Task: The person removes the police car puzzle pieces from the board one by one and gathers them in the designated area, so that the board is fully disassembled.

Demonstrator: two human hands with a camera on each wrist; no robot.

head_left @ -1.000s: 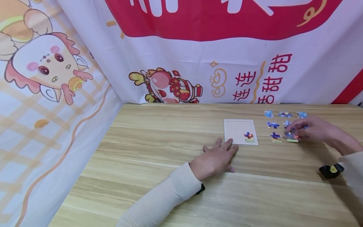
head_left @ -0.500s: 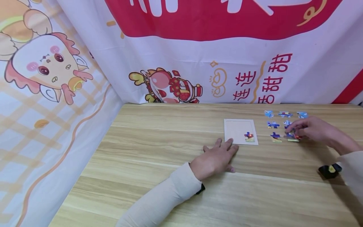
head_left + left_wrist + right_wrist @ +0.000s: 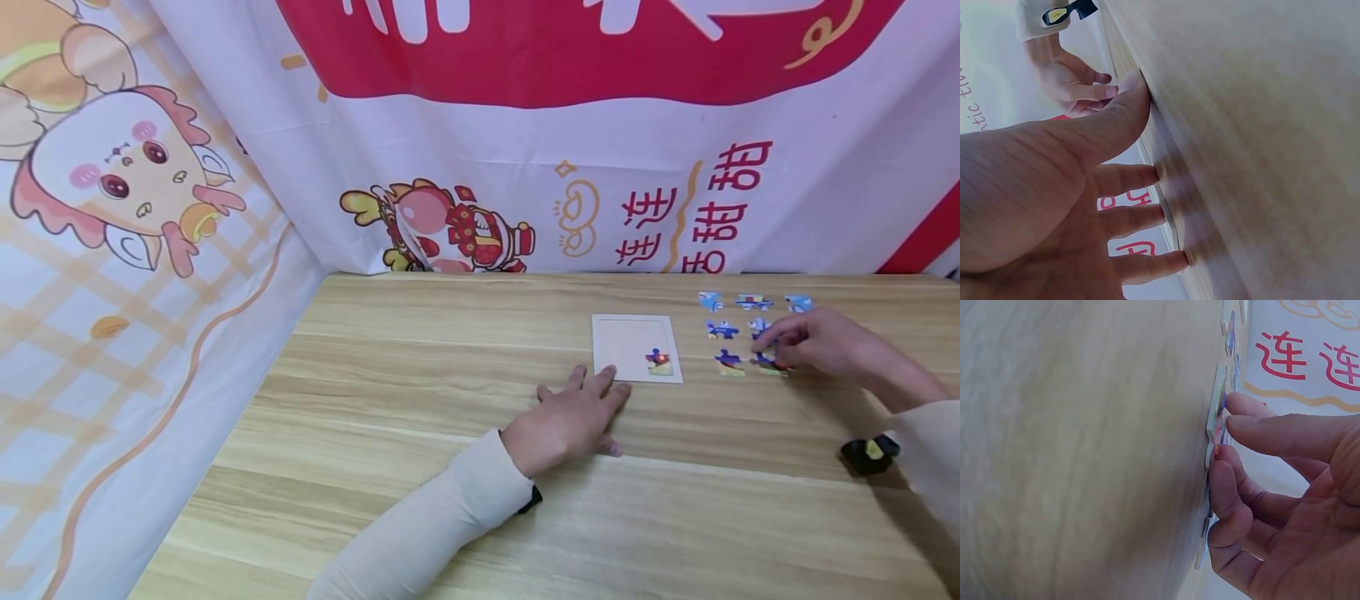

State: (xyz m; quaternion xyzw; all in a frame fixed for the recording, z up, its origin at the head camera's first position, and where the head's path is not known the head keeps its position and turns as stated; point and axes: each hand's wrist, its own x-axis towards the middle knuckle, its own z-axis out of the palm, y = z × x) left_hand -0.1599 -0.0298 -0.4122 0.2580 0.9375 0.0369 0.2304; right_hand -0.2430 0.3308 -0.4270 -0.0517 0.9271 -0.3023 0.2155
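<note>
My left hand [image 3: 564,421] lies with spread fingers on the table, fingertips at the near edge of a white puzzle tray [image 3: 622,342]. One colourful jigsaw piece [image 3: 659,362] sits in the tray's lower right corner. My right hand [image 3: 832,346] reaches over the loose pieces and pinches a jigsaw piece [image 3: 770,364] at the near right of the group. In the right wrist view, thumb and fingertips meet at this piece [image 3: 1217,403], low over the table. Left of it lies another piece [image 3: 727,362]. The right hand covers part of the middle row.
Farther back lie more loose pieces, among them a blue piece [image 3: 710,302], a wide piece [image 3: 753,302] and a corner piece [image 3: 798,303]. A middle-row piece [image 3: 722,330] lies nearer. Behind the wooden table [image 3: 420,358] hangs a printed cloth [image 3: 465,133].
The piece at my right fingertips has turned from tilted and bright to flatter and darker in the head view. The right hand has shifted very slightly; the left has stayed still.
</note>
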